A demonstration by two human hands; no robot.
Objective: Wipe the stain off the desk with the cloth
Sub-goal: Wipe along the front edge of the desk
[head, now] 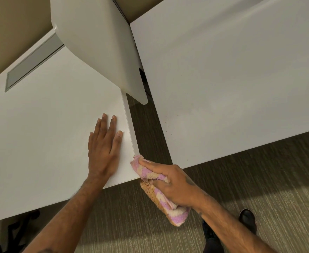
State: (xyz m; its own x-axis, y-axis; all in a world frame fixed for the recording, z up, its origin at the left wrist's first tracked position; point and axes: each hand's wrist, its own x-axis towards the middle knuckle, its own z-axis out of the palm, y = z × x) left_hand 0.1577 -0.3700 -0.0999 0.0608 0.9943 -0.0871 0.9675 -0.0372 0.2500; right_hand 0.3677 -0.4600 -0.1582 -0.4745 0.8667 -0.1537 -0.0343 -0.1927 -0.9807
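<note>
A white desk (44, 125) fills the left of the view. My left hand (104, 148) lies flat on its top near the right corner, fingers spread, holding nothing. My right hand (172, 185) grips a fluffy pink, cream and tan checked cloth (168, 207) and presses its upper end against the desk's right side edge at the front corner. The rest of the cloth hangs below my palm over the floor. I see no clear stain on the left desk. Small brown specks (177, 117) dot the second white desk (232, 79) on the right.
A white divider panel (99, 42) stands between the two desks. A grey cable tray slot (31, 64) sits at the left desk's back. Striped carpet (259, 189) covers the floor in the gap and in front. My dark shoe (247, 219) shows at lower right.
</note>
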